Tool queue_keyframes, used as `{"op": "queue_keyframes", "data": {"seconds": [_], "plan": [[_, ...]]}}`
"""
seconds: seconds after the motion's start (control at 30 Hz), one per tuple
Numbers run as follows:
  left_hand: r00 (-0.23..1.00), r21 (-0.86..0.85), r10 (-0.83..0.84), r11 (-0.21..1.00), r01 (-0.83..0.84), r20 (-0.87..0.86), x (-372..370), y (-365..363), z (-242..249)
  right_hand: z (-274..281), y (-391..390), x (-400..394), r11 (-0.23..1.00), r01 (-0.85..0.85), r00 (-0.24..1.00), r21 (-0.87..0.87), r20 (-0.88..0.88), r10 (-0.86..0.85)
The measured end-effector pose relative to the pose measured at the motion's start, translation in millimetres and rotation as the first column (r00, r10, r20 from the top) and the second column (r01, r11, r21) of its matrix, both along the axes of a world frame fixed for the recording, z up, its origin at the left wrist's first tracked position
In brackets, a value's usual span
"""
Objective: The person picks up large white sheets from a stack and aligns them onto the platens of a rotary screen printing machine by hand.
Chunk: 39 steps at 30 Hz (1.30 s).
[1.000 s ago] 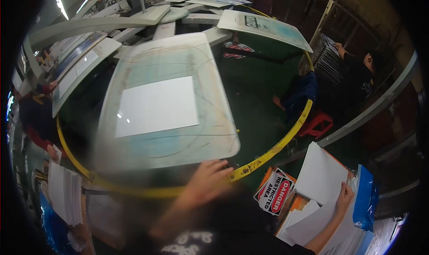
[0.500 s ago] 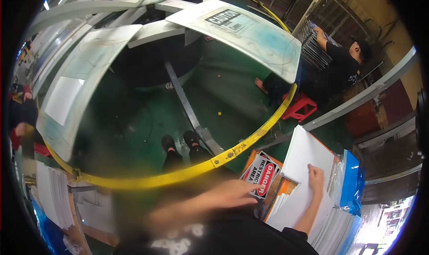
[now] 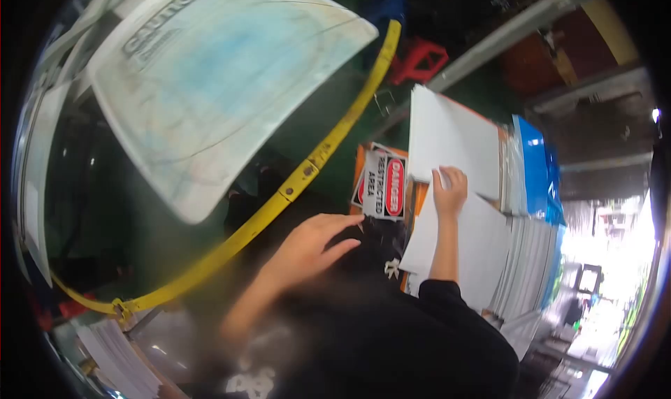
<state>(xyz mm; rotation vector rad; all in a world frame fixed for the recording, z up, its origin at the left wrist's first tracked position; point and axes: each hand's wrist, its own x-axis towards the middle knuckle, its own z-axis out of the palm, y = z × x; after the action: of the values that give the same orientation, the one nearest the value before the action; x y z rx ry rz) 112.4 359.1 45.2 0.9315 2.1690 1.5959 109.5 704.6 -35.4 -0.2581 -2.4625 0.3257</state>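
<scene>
My left hand (image 3: pixel 318 244) reaches out over my dark shirt with thumb and fingers apart and nothing held. Its fingertips are near the lower edge of a red, black and white danger sign (image 3: pixel 384 187), which lies on an orange-edged stack. To the right, my right hand (image 3: pixel 449 188) is closed, with its fingers at the lower edge of a stack of white sheets (image 3: pixel 454 144). Whether a sheet is pinched between them is too small to tell. More white sheets (image 3: pixel 458 249) lie below that hand and beside the forearm.
A large pale platen (image 3: pixel 237 70) with faded caution lettering fills the upper left. The yellow curved rail (image 3: pixel 307 172) runs in front of me. Blue wrapping (image 3: pixel 535 165) stands right of the sheets. A red stool (image 3: pixel 421 61) and a grey metal bar (image 3: pixel 514 32) are beyond.
The view has turned right. The pale platen now sits nearer and further left. My right hand has moved down to the upper white stack's lower edge. The co-worker has left the view, apart from blue clothing.
</scene>
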Motion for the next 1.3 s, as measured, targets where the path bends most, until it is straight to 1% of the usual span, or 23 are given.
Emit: {"op": "queue_keyframes", "data": {"seconds": [0.13,0.23,0.33,0.43,0.53,0.63,0.67,0.7,0.73,0.8,0.83,0.87,0.9,0.97,1.03,1.07,1.1,1.13,1.17,1.23,1.27,1.3], "plan": [[0.999,-0.029,-0.024,0.999,0.025,0.040,1,3,5,-7,8,2,0.998,0.055,0.998,0.007,0.042,-0.056],[0.999,-0.037,-0.023,0.999,0.025,0.043,-1,6,4,-9,12,-4,0.990,0.096,0.990,0.100,0.089,-0.105],[0.998,-0.057,-0.029,0.998,0.033,0.056,-5,8,2,-3,15,-6,1.000,0.009,0.989,0.012,0.146,-0.010],[0.996,-0.081,-0.048,0.995,0.054,0.074,-7,8,2,-8,27,-8,0.995,-0.084,0.980,-0.058,0.174,0.092],[0.995,-0.090,-0.055,0.994,0.062,0.085,-9,10,0,-11,25,-11,0.998,-0.051,0.996,-0.019,0.066,0.053],[0.995,-0.084,-0.063,0.994,0.070,0.080,-10,12,-2,-9,32,-14,0.990,-0.138,0.990,0.034,0.005,0.138],[0.994,-0.079,-0.064,0.994,0.071,0.084,-11,13,-1,-6,34,-13,0.995,-0.013,0.992,-0.100,0.122,0.025],[0.994,-0.074,-0.064,0.995,0.070,0.086,-11,13,-1,5,31,-12,0.969,0.125,0.966,-0.214,0.248,-0.070],[0.996,-0.056,-0.068,0.996,0.071,0.060,-10,14,-2,13,29,-12,0.914,0.268,0.915,-0.306,0.379,-0.141],[0.999,-0.024,-0.054,0.998,0.054,0.000,-10,16,-10,22,45,-11,0.973,0.194,0.915,-0.128,0.382,-0.132],[0.996,-0.013,-0.087,0.996,0.087,-0.009,-10,17,-10,32,46,-15,0.989,0.143,0.918,-0.042,0.378,-0.116],[0.993,-0.006,-0.113,0.994,0.113,-0.022,-11,19,-10,45,47,-21,0.989,0.147,0.910,-0.027,0.394,-0.125],[0.990,-0.002,-0.135,0.991,0.135,-0.035,-11,22,-10,70,39,-28,0.989,0.147,0.903,-0.014,0.409,-0.129],[0.981,0.038,-0.186,0.982,0.185,0.047,-10,32,-12,112,17,-47,0.996,0.081,0.921,-0.047,0.386,-0.057],[0.977,0.145,-0.178,0.976,0.160,0.119,-9,40,2,159,-24,-72,0.993,-0.011,0.930,-0.116,0.364,0.053],[0.946,0.203,-0.218,0.964,0.171,0.239,-8,45,8,173,-42,-87,0.991,-0.079,0.943,-0.108,0.316,0.109],[0.899,0.266,-0.263,0.948,0.173,0.351,-6,47,15,185,-66,-101,0.979,-0.150,0.948,-0.135,0.260,0.181],[0.920,0.392,-0.241,0.914,0.109,0.308,-6,43,30,198,-94,-115,0.963,-0.218,0.947,-0.160,0.204,0.248],[0.895,0.369,-0.196,0.929,0.039,0.400,-6,39,29,209,-120,-126,0.942,-0.284,0.939,-0.180,0.147,0.312],[0.814,0.319,-0.099,0.941,-0.110,0.572,-9,27,30,228,-165,-144,0.820,-0.500,0.821,-0.278,0.148,0.551],[0.796,0.306,0.020,0.917,-0.256,0.605,-10,16,38,236,-175,-150,0.723,-0.624,0.689,-0.296,0.229,0.688],[0.775,0.315,0.077,0.885,-0.342,0.627,-13,1,42,239,-185,-155,0.561,-0.827,0.542,-0.038,0.209,0.814]]}}
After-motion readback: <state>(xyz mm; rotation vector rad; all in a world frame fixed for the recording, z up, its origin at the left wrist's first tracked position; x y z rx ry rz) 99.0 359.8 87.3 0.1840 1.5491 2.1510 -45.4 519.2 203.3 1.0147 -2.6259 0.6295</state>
